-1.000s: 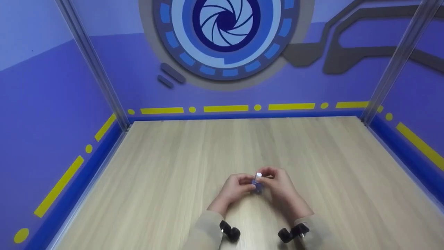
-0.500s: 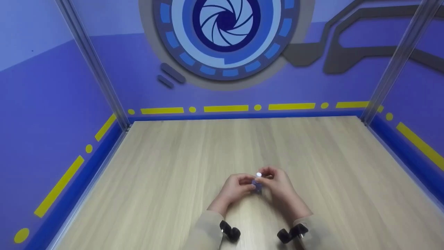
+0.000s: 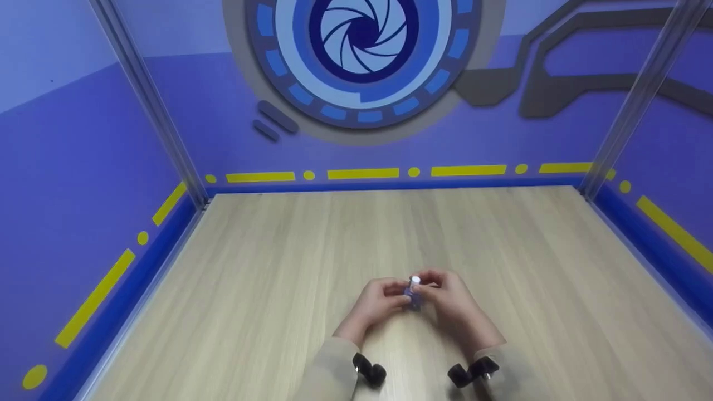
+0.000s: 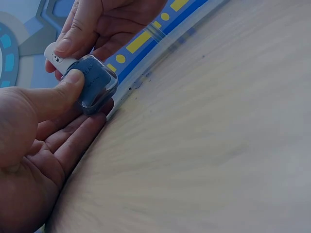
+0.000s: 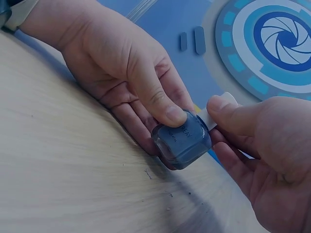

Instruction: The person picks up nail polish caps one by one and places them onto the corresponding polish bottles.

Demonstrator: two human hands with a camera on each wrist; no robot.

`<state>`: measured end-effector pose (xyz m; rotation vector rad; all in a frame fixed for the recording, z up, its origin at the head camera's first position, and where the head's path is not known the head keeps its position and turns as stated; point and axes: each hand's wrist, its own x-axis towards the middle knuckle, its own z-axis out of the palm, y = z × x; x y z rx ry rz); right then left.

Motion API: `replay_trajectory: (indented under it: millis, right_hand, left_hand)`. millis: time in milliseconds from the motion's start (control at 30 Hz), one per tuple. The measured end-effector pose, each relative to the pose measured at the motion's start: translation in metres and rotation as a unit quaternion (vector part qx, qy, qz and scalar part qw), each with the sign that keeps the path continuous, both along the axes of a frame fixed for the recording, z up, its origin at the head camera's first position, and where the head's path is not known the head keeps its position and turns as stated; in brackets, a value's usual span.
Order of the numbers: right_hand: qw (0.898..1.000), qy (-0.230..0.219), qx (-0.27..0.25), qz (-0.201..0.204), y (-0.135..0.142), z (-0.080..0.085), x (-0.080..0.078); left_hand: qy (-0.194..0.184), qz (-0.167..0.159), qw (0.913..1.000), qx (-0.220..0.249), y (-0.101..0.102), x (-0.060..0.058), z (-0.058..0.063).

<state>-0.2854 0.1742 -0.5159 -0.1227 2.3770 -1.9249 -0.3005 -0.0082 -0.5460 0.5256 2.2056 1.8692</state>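
A small glass nail polish bottle (image 4: 97, 85) with blue-grey polish and dark lettering shows clearly in both wrist views. My left hand (image 3: 379, 302) holds its body, thumb pressing the lettered face and fingers behind. On the neck sits a white cap (image 4: 58, 58), which my right hand (image 3: 452, 296) pinches between thumb and fingers. In the right wrist view the cap (image 5: 214, 116) meets the bottle's shoulder, partly covered by the thumb. From the head, the bottle (image 3: 413, 301) looks upright near the tabletop; whether its base touches the wood I cannot tell.
A wood-grain tabletop (image 3: 267, 267) spreads around both hands. Blue-purple panels with yellow dashes (image 3: 362, 174) border its back and sides, joined by clear corner posts (image 3: 156, 111). Black wrist mounts (image 3: 369, 371) sit on both beige sleeves.
My right hand and wrist shift very slightly, and a little more of the white cap shows above the thumb. My left hand and the bottle stay in place.
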Motion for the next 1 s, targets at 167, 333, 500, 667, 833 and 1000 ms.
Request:
replay_trajectory:
  millis: [167, 333, 500, 667, 833, 1000]
  right_hand:
    - [0.999, 0.028, 0.027, -0.011, -0.0001, -0.0012, -0.0018]
    - [0.998, 0.042, 0.036, -0.027, -0.0029, 0.0040, 0.0010]
    - [0.998, 0.036, 0.028, -0.045, -0.0027, -0.0026, -0.0025]
    - [0.998, 0.041, 0.036, -0.042, -0.0022, -0.0034, -0.0033]
    - [0.999, 0.024, 0.021, -0.015, 0.0010, -0.0013, -0.0019]
    - [1.000, -0.003, -0.011, 0.018, 0.0038, 0.0006, 0.0008]
  left_hand:
    - [0.017, -0.004, 0.9998, -0.006, 0.0003, -0.0002, 0.0002]
    - [0.023, -0.009, 0.9997, -0.006, -0.0002, -0.0002, 0.0004]
    - [0.027, -0.010, 0.9996, -0.003, -0.0003, 0.0009, 0.0014]
    - [0.023, -0.007, 0.9997, -0.002, 0.0002, 0.0016, 0.0025]
    - [0.011, -0.008, 0.9999, 0.003, -0.0002, 0.0019, 0.0026]
    - [0.007, -0.005, 1.0000, 0.003, 0.0001, 0.0006, 0.0011]
